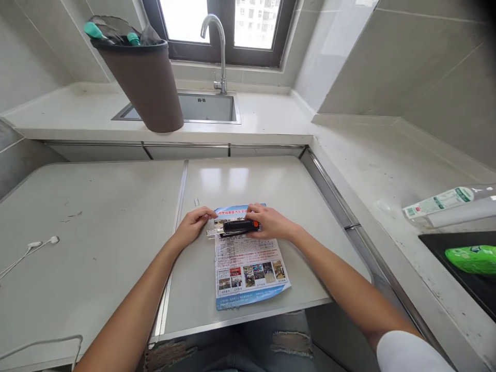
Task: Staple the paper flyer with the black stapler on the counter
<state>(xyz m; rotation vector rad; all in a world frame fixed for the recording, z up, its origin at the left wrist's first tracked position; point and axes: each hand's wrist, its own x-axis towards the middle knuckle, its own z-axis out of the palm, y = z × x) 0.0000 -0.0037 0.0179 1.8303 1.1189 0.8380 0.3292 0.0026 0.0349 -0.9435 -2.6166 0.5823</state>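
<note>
A printed leaflet [248, 258] with a blue border and small photos lies on the pale folding table [302, 191]. Across its upper part is a black stapler [236, 226] with an orange end, its metal jaw pointing left. My right hand [269, 222] grips the stapler at the orange end. At the leaflet's upper left edge, my left hand [196, 223] has its thumb and fingertips pressed together; what they pinch, if anything, is too small to make out. Small staple strips [196, 201] rest on the table beyond my left hand.
A brown bin [143, 88] stands at the sink [209, 108] on the back counter. White earphones [34, 247] lie on the table's left. A clear bottle [445, 204] and a green packet [473, 259] are on the right counter.
</note>
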